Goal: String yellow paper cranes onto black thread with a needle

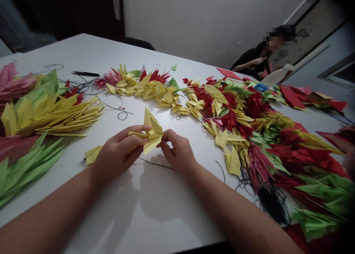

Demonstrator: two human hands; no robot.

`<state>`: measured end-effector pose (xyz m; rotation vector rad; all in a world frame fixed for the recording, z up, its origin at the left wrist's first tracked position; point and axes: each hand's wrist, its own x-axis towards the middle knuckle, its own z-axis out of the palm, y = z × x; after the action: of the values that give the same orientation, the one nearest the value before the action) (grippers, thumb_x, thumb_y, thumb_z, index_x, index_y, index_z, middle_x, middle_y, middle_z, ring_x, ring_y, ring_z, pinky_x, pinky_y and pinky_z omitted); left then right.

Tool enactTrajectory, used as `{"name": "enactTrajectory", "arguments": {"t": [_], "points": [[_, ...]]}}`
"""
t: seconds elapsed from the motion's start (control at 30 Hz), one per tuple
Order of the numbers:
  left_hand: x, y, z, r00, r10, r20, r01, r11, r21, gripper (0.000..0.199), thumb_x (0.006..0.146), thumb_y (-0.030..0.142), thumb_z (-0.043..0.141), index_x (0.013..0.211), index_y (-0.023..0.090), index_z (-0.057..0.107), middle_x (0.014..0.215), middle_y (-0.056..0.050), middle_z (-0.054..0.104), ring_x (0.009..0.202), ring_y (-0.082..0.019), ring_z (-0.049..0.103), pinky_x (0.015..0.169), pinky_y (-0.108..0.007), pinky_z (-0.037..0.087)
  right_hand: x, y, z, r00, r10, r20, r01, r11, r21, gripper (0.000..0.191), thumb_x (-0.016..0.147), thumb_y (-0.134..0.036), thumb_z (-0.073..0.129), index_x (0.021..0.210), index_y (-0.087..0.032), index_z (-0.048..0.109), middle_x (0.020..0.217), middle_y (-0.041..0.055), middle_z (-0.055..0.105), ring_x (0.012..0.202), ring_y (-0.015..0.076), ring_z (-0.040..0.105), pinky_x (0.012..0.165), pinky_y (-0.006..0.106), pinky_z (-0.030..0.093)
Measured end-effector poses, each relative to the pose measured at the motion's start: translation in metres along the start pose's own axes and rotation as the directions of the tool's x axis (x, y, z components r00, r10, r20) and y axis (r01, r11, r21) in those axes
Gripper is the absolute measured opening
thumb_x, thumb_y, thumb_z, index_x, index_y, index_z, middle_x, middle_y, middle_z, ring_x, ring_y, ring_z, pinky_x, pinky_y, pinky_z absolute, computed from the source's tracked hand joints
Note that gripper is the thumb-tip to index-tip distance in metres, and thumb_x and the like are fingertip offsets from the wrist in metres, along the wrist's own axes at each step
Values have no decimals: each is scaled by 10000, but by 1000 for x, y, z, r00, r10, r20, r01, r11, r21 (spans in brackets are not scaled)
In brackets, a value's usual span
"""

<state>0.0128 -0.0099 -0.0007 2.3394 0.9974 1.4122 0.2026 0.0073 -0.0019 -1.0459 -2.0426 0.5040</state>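
A yellow folded-paper crane (152, 132) is held up over the white table between my two hands. My left hand (122, 146) pinches its left side, with thumb and fingers closed on the folded paper. On the other side, the fingertips of my right hand (177, 150) are closed at the crane's right edge. A black string (156, 164) runs beneath the crane towards my right hand; whether it passes through the paper is hidden. Partly behind my left wrist lies another yellow folded-paper piece (93, 154).
Piles of yellow folded cranes (63, 113) and green ones (30, 169) fill the left. Strung yellow cranes (144, 85) curve across the back. Mixed red, green and yellow cranes cover the right, near tangled black thread (273, 204). Black tweezers (85, 74) lie behind. Another person (249, 59) sits back right.
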Motion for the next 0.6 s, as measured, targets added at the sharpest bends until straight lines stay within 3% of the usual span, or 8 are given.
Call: {"name": "enactTrajectory", "arguments": {"t": [0.07,0.17,0.33,0.47,0.6], "points": [[0,1,1,998,-58,5,58,998,-13,149,817,112,565,861,248,606,1131,-41,681,1075,-173,632,919,-322,520,0,-1,1,999,31,-25,-29,997,76,86,837,-182,458,767,-214,495,723,5,692,644,111,641,601,224,477],[1,3,1,970,-242,39,244,968,-60,49,847,228,564,857,249,607,1078,-39,694,991,-180,653,864,-320,532,0,-4,3,997,69,-45,-60,983,175,104,845,-246,507,748,-209,500,707,5,689,628,109,647,597,228,493],[5,5,2,841,-537,65,537,815,-219,223,829,424,584,745,226,529,705,3,642,668,-149,638,588,-246,512,0,-7,4,995,99,-27,-91,974,208,174,832,-355,564,760,-197,544,652,5,664,568,100,618,552,220,482],[8,2,4,783,-620,53,604,735,-308,286,793,466,621,751,214,492,642,28,599,621,-128,616,570,-224,475,1,-7,3,992,97,84,-115,962,247,176,822,-359,576,888,-196,576,634,-14,649,542,87,601,540,212,473],[10,2,5,755,-652,65,629,694,-350,313,759,482,650,749,207,501,650,31,583,613,-127,604,575,-233,476,1,-5,4,964,201,176,-251,906,341,163,850,-362,526,904,-213,491,632,-35,637,514,81,598,523,211,473]]}}
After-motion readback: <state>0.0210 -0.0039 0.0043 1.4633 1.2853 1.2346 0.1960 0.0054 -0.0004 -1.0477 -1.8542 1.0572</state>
